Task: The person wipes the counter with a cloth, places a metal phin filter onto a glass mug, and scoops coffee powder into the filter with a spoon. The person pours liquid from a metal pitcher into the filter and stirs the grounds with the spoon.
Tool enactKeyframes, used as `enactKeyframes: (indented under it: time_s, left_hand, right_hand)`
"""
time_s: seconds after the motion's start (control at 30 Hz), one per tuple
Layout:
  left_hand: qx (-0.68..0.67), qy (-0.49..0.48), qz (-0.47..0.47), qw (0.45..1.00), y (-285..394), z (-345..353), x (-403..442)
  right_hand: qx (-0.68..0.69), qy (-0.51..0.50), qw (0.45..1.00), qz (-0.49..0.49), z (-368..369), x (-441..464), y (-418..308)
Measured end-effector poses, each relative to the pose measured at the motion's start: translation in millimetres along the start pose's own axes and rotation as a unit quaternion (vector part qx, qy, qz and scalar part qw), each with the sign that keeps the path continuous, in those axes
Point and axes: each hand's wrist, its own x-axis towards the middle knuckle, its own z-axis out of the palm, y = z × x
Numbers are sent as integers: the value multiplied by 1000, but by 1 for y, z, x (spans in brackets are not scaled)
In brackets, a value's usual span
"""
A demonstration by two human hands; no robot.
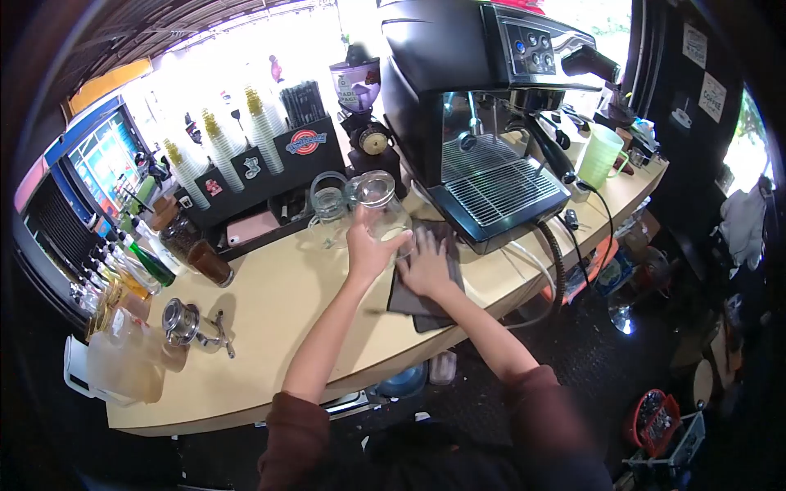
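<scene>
- Jug [393,221]: left hand [368,252] holds its side; a firm, gentle grip suits glass.
- Right hand [427,272] spreads wide on the mat [406,300]; flat pressure steadies it.

Open bench [278,327] runs from the near edge up the middle; the metal press [192,326] and pitcher [131,360] block the left, the espresso machine [483,123] the far right.

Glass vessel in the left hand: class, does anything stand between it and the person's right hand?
Only the thumb of the left hand, which holds the glass vessel, reaches into the narrow space towards the right hand. Nothing else visible blocks it; the dark mat lies under the right hand.
</scene>
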Motion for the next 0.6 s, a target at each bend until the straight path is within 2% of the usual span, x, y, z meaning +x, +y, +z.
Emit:
enactKeyframes:
  time_s: [0.07,0.1,0.17,0.2,0.3,0.33,0.4,0.53,0.6]
  left_hand:
    - [29,-7,24,999,-24,13,8]
    - [51,-5,10,999,-19,18,10]
    - [48,-10,12,999,-33,31,16]
    - [51,-11,15,999,-43,37,17]
    - [53,-9,-3,999,-58,49,18]
    - [69,0,-15,998,-62,51,19]
    - [74,-6,-15,997,-65,53,23]
    - [132,-6,-28,991,-59,56,27]
    - [138,14,4,990,-58,58,26]
  right_hand:
    - [19,-81,984,-158,-24,-26,3]
    - [15,-82,985,-153,-32,-37,10]
    - [96,-108,958,-248,-45,-54,32]
    - [95,-108,960,-242,-51,-58,42]
    - [74,-80,986,-128,-62,-60,66]
    - [74,-78,987,-123,-59,-63,67]
    - [11,-51,996,-76,-55,-67,60]
    - [72,-50,961,-262,-60,-93,47]
    - [72,-64,958,-270,-66,-92,56]
